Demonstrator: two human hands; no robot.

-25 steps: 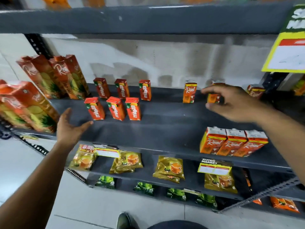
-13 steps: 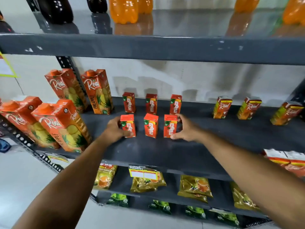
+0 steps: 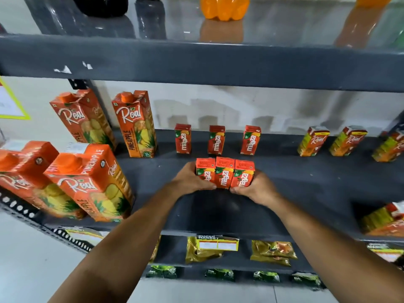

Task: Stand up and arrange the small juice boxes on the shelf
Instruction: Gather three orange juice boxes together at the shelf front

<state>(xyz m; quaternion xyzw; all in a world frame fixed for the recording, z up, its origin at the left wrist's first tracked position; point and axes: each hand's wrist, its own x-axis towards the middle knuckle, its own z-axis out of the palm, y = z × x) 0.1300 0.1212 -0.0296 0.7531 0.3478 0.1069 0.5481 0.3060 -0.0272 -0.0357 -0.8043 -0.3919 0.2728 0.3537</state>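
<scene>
While we faced the dark grey shelf (image 3: 306, 189), four tall Real pineapple cartons (image 3: 91, 182) stood at nine o'clock. Our left hand (image 3: 190, 179) and right hand (image 3: 255, 186) squeezed three upright Maaza boxes (image 3: 224, 172) together at centre, sides touching.

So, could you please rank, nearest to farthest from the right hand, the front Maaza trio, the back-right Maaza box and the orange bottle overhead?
1. Front Maaza trio: touching the right hand.
2. Back-right Maaza box: behind, against the wall.
3. Orange bottle: on the shelf above.
</scene>
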